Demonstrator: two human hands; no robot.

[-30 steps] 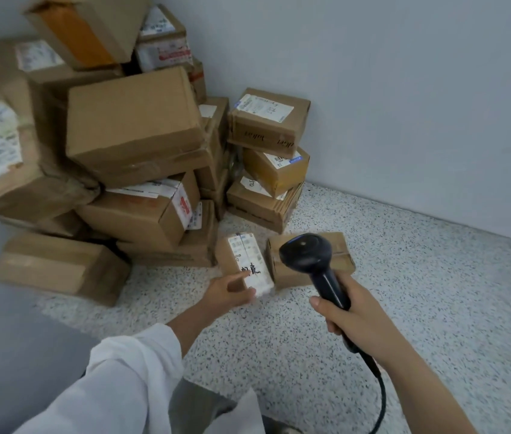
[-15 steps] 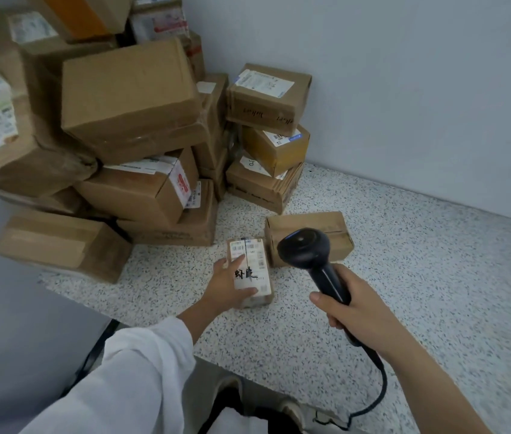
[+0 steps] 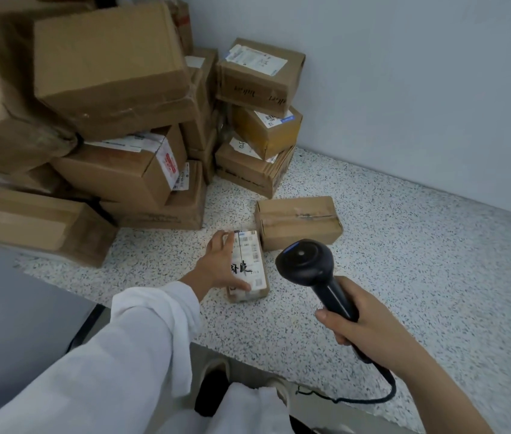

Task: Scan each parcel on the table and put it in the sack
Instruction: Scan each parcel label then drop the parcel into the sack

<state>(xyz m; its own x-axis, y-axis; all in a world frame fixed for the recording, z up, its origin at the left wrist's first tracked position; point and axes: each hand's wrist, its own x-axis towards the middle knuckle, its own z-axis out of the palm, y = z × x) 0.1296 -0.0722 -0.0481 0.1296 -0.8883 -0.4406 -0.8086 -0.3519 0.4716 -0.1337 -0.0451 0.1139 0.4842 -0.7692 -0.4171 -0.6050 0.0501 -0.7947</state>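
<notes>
A small cardboard parcel [image 3: 252, 267] with a white label and black handwriting lies on the speckled table [image 3: 404, 261]. My left hand [image 3: 219, 264] grips its left side, thumb across the near end of the label. My right hand [image 3: 370, 324] holds the handle of a black barcode scanner [image 3: 307, 264], whose head hovers just right of the parcel. A second small brown parcel [image 3: 298, 222] lies just behind it, sealed with tape. No sack is in view.
A tall, untidy pile of cardboard boxes [image 3: 113, 73] fills the table's left and back, with three stacked boxes [image 3: 260, 120] against the grey wall. The scanner's cable [image 3: 357, 399] hangs past the table's near edge. Bare tabletop lies to the right.
My left hand has pulled the labelled parcel nearer to me, away from the pile, and laid it label-up. The scanner has come lower, closer to the parcel.
</notes>
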